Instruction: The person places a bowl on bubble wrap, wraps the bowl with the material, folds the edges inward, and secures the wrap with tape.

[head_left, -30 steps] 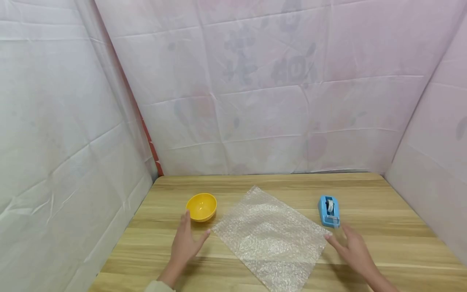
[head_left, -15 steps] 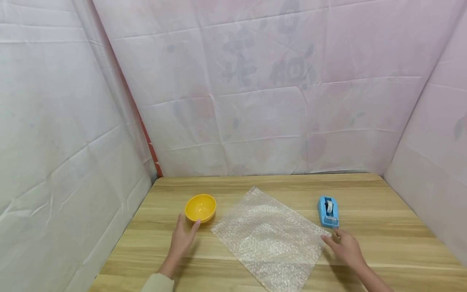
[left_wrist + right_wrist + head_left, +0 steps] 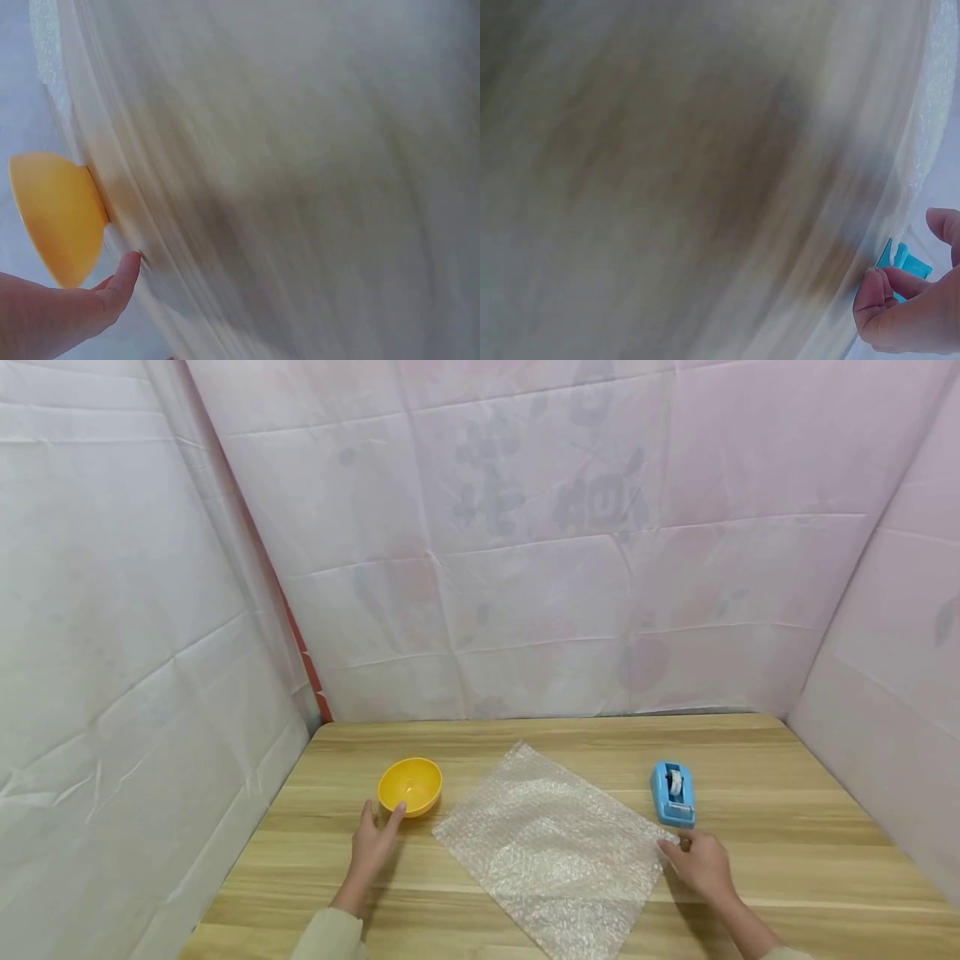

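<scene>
Can read no word, number or brand anywhere. Can make out only pale grey marks (image 3: 600,503) shaped like written characters on the back sheet (image 3: 540,589), in two rough groups side by side around its upper middle; too faint and blurred to decipher.

Free lane between bowl (image 3: 412,781) and tape dispenser (image 3: 672,793) (bubble wrap (image 3: 558,852) lies flat).

The right grip (image 3: 916,311), fingers bent, partly hides a blue dispenser (image 3: 913,264) on the wooden table (image 3: 667,187)
</scene>
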Demonstrator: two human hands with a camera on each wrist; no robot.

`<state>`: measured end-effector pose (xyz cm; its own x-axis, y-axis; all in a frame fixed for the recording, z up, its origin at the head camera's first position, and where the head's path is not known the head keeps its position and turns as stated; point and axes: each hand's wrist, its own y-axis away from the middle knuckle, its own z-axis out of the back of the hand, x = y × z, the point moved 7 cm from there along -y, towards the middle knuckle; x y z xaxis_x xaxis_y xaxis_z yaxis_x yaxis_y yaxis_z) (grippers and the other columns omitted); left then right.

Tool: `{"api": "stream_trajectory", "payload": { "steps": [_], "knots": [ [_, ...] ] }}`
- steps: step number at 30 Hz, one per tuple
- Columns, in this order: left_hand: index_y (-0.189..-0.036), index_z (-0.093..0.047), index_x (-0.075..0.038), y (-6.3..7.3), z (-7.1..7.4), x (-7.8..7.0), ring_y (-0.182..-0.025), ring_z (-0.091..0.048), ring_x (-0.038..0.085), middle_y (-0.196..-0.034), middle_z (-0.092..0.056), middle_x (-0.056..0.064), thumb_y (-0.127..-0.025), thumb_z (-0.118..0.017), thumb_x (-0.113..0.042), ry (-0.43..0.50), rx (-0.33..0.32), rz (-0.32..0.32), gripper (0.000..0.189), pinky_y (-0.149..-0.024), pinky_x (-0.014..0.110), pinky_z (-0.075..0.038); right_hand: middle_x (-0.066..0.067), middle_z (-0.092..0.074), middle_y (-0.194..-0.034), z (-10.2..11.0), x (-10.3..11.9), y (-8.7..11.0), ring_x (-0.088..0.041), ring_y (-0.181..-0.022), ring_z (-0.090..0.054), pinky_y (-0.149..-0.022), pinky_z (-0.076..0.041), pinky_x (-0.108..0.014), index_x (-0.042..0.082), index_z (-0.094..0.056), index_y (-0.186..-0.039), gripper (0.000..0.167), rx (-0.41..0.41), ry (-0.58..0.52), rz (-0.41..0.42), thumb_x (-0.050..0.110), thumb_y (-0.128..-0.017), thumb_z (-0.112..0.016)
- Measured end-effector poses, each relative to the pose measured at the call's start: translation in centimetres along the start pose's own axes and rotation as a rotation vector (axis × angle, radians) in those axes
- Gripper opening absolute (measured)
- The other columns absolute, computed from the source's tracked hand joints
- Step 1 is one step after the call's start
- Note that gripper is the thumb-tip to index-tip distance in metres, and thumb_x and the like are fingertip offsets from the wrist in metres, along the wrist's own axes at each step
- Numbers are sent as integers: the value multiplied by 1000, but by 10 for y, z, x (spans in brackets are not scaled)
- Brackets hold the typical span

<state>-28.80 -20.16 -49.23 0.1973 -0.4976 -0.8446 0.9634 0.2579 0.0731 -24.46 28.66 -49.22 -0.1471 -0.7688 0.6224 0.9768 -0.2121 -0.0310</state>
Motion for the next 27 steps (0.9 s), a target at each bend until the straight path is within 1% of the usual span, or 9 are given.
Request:
{"api": "stream_trajectory", "payload": {
  "steps": [2, 4, 9, 11, 14, 17, 20, 23, 27],
  "knots": [
    [-143, -12, 11, -1, 0, 0, -128, -33, 51, -138, -29, 40, -92, -44, -53, 15, -7, 9, 88, -104, 58, -33, 1, -37, -53, -1, -1, -2, -14, -53, -36, -47, -27, -24, -6, -55, -71, 26, -22, -4, -8, 16, -83, -60],
    [-143, -13, 11, -3, -1, 1, -126, -35, 51, -137, -32, 40, -92, -44, -50, 32, -16, 25, 85, -103, 57, -34, -2, -41, -54, -2, -3, -3, -15, -54, -39, -47, -29, -25, -8, -54, -70, 25, -42, -10, -19, 14, -82, -60],
    [-140, -19, 14, -5, -2, 2, -122, -38, 51, -132, -38, 40, -95, -45, -36, 78, -55, 65, 72, -102, 56, -36, -14, -53, -67, -5, -9, -7, -24, -64, -48, -51, -34, -26, -21, -57, -98, 37, -86, -28, -75, 11, -80, -60],
    [-139, -21, 15, -7, -2, 3, -123, -38, 50, -133, -37, 40, -95, -44, -30, 111, -66, 88, 67, -103, 54, -36, -19, -55, -73, -5, -10, -8, -28, -69, -50, -53, -36, -28, -21, -56, -100, 38, -101, -24, -92, 11, -79, -60],
    [-138, -22, 15, -9, -5, 4, -119, -45, 46, -135, -33, 40, -95, -44, -24, 195, -67, 137, 63, -97, 47, -45, -23, -56, -78, -5, -12, -9, -31, -73, -51, -55, -38, -30, -19, -58, -98, 35, -120, -20, -114, 10, -79, -61],
    [-138, -25, 15, -10, -9, 6, -100, -57, 35, -133, -37, 38, -94, -44, -19, 316, -63, 180, 59, -80, 30, -54, -25, -57, -81, -6, -12, -8, -32, -75, -51, -58, -40, -34, -17, -59, -96, 32, -134, -18, -130, 9, -79, -62],
    [-136, -26, 17, -11, -13, 6, -85, -57, 22, -126, -42, 36, -94, -43, -14, 454, -56, 206, 55, -69, 20, -54, -24, -57, -80, -7, -12, -7, -32, -74, -51, -57, -40, -34, -16, -58, -93, 29, -146, -19, -144, 9, -78, -63],
    [-137, -25, 17, -11, -16, 5, -84, -55, 17, -122, -44, 32, -95, -41, -13, 559, -43, 226, 54, -74, 22, -55, -20, -55, -75, -7, -11, -6, -30, -71, -50, -54, -38, -32, -14, -58, -88, 25, -159, -26, -147, 8, -77, -62],
    [-139, -21, 16, -11, -18, 4, -91, -57, 22, -126, -42, 34, -96, -39, -12, 646, -34, 250, 54, -85, 31, -54, -17, -54, -72, -6, -8, -4, -28, -68, -50, -52, -35, -29, -12, -56, -86, 22, -170, -34, -138, 7, -77, -62]
  ]
}}
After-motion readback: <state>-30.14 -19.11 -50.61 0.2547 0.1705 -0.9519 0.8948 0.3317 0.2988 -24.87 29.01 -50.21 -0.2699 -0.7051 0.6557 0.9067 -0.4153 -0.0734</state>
